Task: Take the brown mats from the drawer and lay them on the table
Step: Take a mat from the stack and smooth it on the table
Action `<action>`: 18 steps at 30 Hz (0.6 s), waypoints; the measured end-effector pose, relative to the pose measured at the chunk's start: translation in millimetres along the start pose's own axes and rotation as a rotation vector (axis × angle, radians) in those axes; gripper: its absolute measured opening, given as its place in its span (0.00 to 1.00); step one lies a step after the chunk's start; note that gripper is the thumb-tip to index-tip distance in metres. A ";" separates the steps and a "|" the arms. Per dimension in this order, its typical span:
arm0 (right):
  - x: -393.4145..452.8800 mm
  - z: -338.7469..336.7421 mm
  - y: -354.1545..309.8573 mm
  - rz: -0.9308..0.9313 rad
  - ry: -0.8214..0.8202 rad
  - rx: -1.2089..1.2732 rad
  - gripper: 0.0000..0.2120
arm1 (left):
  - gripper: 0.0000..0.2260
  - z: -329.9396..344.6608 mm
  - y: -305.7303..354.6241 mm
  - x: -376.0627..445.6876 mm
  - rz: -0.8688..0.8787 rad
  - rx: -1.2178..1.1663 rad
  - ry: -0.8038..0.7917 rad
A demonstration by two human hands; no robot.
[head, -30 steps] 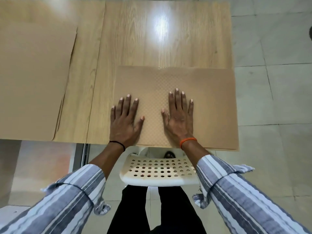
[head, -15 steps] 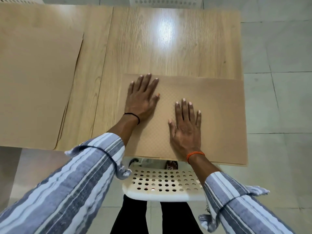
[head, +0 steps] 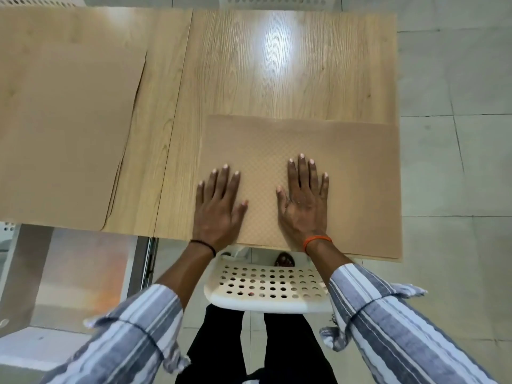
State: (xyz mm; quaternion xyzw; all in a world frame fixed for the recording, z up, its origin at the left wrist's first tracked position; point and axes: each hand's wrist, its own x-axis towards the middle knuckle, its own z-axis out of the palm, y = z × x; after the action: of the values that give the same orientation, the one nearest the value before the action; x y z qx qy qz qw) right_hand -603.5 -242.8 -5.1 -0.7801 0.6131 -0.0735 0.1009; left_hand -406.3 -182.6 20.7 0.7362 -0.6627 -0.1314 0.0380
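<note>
Done: two brown mats (head: 346,167) lay on the table (head: 277,79).
Hands: left hand (head: 217,209) and right hand (head: 304,202) flat, open, holding nothing.
Left: maybe more mats; drawer not seen.

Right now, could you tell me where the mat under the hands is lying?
In the head view, the mat lies at the table's near right corner, above the white perforated stool.

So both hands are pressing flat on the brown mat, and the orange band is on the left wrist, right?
Not quite. The orange band is on the right wrist; the left wears a thin black one. The head view shows it. Both hands, left and right, do lie flat on the brown mat.
</note>
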 end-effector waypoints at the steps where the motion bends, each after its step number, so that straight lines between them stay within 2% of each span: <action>1: -0.5 0.1 -0.1 -0.002 -0.005 0.002 0.31 | 0.29 4.6 -3.5 -17.0 -0.017 0.009 -0.014; 3: -1.9 -0.1 -0.3 -0.001 -0.017 -0.004 0.31 | 0.28 7.2 -15.1 -44.2 -0.060 0.015 -0.029; 9: -1.7 -5.1 -2.5 0.006 -0.047 0.004 0.31 | 0.27 -8.0 -31.0 -71.5 -0.039 -0.041 -0.036; 14: 3.1 -14.8 -6.4 0.016 -0.074 0.041 0.31 | 0.24 -38.1 -22.8 -58.4 -0.119 -0.215 0.098; 18: 8.1 -47.2 -35.9 0.007 -0.009 0.172 0.20 | 0.16 -67.6 -29.6 -64.0 -0.153 -0.421 0.219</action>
State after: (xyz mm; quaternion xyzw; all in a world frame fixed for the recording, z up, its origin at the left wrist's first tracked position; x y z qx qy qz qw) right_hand -579.0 -245.7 49.4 -0.7667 0.6068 -0.1218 0.1707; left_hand -366.8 -124.0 88.1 0.7698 -0.5551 -0.1888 0.2521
